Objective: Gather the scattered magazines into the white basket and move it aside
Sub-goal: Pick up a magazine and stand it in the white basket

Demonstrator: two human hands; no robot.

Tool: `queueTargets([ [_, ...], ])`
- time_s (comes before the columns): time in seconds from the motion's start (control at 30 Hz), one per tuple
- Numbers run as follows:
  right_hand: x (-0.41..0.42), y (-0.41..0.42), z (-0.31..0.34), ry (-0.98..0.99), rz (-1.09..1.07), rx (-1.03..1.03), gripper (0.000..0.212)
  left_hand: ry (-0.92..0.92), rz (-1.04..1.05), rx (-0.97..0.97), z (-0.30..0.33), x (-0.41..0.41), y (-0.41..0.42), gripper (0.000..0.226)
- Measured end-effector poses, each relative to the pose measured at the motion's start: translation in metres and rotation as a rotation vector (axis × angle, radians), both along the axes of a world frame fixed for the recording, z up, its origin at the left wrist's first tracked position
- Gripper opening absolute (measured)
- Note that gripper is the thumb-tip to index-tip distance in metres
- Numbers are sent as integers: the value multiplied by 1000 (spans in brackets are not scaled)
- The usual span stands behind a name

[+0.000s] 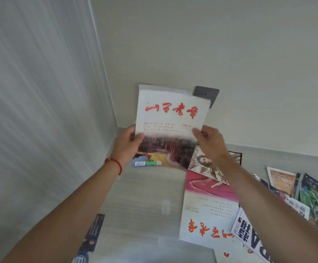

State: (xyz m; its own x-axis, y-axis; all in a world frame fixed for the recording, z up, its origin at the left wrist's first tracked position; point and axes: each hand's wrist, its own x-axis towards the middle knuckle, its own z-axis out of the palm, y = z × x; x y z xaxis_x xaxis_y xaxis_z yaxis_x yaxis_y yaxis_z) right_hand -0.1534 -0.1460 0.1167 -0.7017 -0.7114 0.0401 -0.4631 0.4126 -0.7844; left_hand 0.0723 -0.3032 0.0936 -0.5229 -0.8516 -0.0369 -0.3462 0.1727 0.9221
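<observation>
Nearest the camera, at the bottom edge, a pale translucent rim (173, 247) showed over the table (141, 202); whether it was the white basket could not be told, and no basket was otherwise seen. A dark booklet (92, 236) lay at the near left, half out of view. To the near right lay a white magazine with red script (209, 211), upside down to the viewer, with a black-lettered magazine (249, 232) overlapping its right edge. Further right a loose heap of magazines (294, 190) lay fanned and overlapping.

Beyond these, both arms reached forward. The left hand (125, 147), with a red cord (114, 163) at the wrist, gripped the left edge of the held magazine (169, 118), thumb on the cover and fingers behind. The right hand (209, 141) pinched its right edge likewise. That magazine was raised clear of the table, upright, cover facing the viewer. Below it a portrait-cover magazine (205, 166) and another, colourful one (154, 162) lay on the table.

Farthest, a grey wall socket (208, 93) sat behind the magazine's top corner.

Assessment: the task appeared to be at an early stage. One magazine was in hand; none was seen stowed. At least six remained scattered, and moving the basket was not yet done.
</observation>
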Motion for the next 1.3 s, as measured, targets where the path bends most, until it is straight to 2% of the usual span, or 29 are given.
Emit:
queueTargets([
  [0.13, -20, -40, 37, 105, -54, -107, 25, -138, 79, -314, 31, -21, -44, 22],
  [0.27, -26, -73, 45, 157, -87, -43, 31, -101, 165, -170, 42, -46, -76, 19],
  [0.37, -32, -88, 29, 109, -89, -33, 24, -168, 140, -128, 34, -60, -87, 35],
  [0.47, -39, -95, 6, 97, -114, 16, 25, -217, 126, 13, 15, -69, -100, 49],
  [0.6, -51, -105, -21, 77, -168, 99, 22, -215, 124, 169, -13, -76, -123, 54],
  [0.73, -62, -113, -44, 54, -197, 152, 17, -233, 92, 196, -31, -79, -122, 42],
  [0.83, -65, -118, -52, 54, -181, 136, 23, -222, 97, 249, -36, -82, -122, 38],
  [1.0, -76, -126, -65, 38, -134, 183, 28, -242, 84, 214, -35, -89, -132, 45],
  [1.17, -71, -127, -58, -6, -57, 214, 31, -279, 69, 229, -32, -95, -134, 37],
  [1.23, -66, -125, -58, -34, 13, 216, 42, -252, 60, 273, -34, -99, -136, 27],
  [1.3, -61, -122, -61, -80, 79, 177, 65, -224, 36, 315, -38, -103, -140, 15],
])
